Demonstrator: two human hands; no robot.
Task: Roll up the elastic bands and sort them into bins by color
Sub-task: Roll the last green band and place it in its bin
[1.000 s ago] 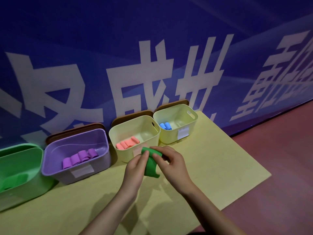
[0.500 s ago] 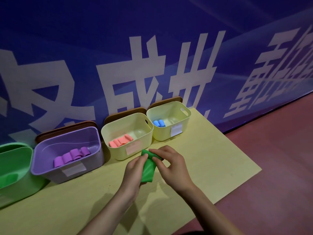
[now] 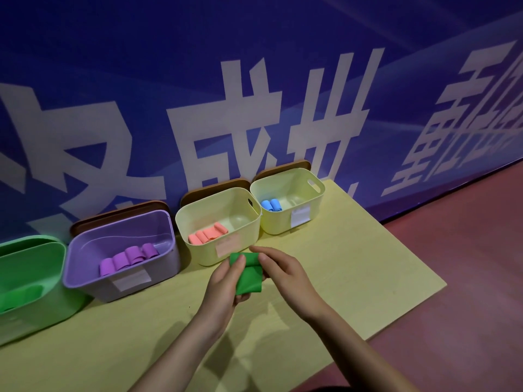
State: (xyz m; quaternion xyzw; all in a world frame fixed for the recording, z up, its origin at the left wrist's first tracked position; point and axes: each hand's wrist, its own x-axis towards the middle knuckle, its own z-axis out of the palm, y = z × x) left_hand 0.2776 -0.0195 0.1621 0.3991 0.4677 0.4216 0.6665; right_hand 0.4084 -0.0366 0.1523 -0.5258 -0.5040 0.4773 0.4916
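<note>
A smooth pale-yellow wooden table [image 3: 353, 267] carries a row of four rounded plastic bins along its far edge, against a glossy blue banner wall with large white characters [image 3: 254, 114]. At the table's left end sits the glossy green plastic bin [image 3: 34, 278], cut off by the frame; what it holds is too dim to tell. Just right of it stands the translucent purple plastic bin [image 3: 85, 267] with a white label on its front wall and a line of soft purple rolled bands [image 3: 128, 258] on its floor. Next along the table comes the matte cream plastic bin [image 3: 186, 222], holding a row of salmon-pink rolled bands [image 3: 208, 236]. In front of this bin, above the table's middle, the left hand [image 3: 223, 284] and the right hand [image 3: 285, 275] meet on a flat, matte green elastic band [image 3: 249, 281]: its upper end is curled into a short roll, the rest hangs as a smooth flap. The left hand's thumb pinches the roll's left end, and the right hand's thumb and forefinger pinch its right end. At the table's far right stands the smaller cream plastic bin with a handle slot [image 3: 317, 190], holding two blue rolled bands [image 3: 271, 205]. Brown rounded lids [image 3: 215, 186] lean upright behind the bins.
</note>
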